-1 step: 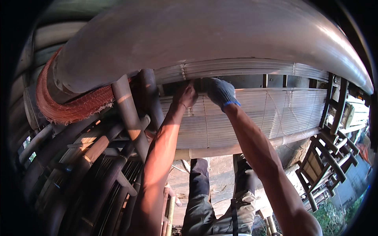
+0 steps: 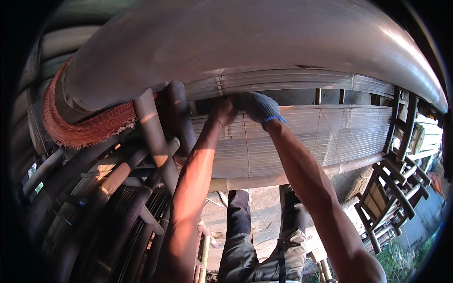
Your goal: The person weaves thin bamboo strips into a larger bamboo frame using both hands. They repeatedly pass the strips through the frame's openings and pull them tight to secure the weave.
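My left hand (image 2: 224,112), bare, is up at the dark gap above a panel of thin pale slats (image 2: 288,141). Its fingers look curled together, but shadow and blur hide what they hold, if anything. Close beside it, my right hand (image 2: 262,109) wears a grey knitted glove with a blue cuff. That hand is closed too, its fingertips turned away toward the left hand and out of sight. Thin cords (image 2: 246,146) run down across the slats. Over the gap lies another row of long slats (image 2: 283,79).
A thick round bamboo-like pole (image 2: 245,37) spans the top, with red netting (image 2: 94,127) at its left end. Bamboo posts (image 2: 155,127) stand at the left. A lower pole (image 2: 264,180) edges the panel. Bamboo stools or frames (image 2: 382,203) are stacked at the right.
My right hand has shifted slightly left, closer to my left hand. The left hand has barely moved.
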The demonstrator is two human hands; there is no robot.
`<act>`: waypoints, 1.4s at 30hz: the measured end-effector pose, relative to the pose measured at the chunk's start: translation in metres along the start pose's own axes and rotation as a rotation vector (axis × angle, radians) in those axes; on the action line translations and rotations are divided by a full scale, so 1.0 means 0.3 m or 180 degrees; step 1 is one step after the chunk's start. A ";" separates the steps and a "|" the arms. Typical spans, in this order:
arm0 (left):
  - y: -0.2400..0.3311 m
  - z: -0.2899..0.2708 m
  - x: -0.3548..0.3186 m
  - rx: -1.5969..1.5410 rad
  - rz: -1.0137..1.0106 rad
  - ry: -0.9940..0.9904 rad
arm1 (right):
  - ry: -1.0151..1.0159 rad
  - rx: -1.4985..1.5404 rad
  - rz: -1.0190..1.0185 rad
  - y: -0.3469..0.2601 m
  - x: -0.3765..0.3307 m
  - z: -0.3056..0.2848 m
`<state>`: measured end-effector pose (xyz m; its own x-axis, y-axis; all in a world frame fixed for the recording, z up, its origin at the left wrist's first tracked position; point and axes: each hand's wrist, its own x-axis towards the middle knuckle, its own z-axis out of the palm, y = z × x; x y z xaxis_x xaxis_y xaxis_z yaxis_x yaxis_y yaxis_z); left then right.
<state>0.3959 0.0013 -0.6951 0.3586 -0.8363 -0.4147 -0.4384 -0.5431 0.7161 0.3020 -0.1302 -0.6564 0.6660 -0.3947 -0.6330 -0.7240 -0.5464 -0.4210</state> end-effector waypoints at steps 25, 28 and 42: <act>0.062 -0.029 -0.169 0.0231 0.0203 0.1507 | 0.0522 0.0989 0.0148 0.199 -0.506 0.076; -0.002 0.039 -0.142 0.0575 0.0332 0.1204 | -0.0798 0.0632 0.0514 0.168 -0.610 0.011; -0.002 0.064 -0.121 0.1174 0.0355 0.1120 | 0.0234 0.5355 -0.1475 0.037 -0.365 -0.283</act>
<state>0.3674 0.0304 -0.6912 0.5206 -0.8492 -0.0880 -0.7282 -0.4955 0.4735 0.2363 -0.1557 -0.5365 0.8255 -0.4970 -0.2674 0.1627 0.6633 -0.7304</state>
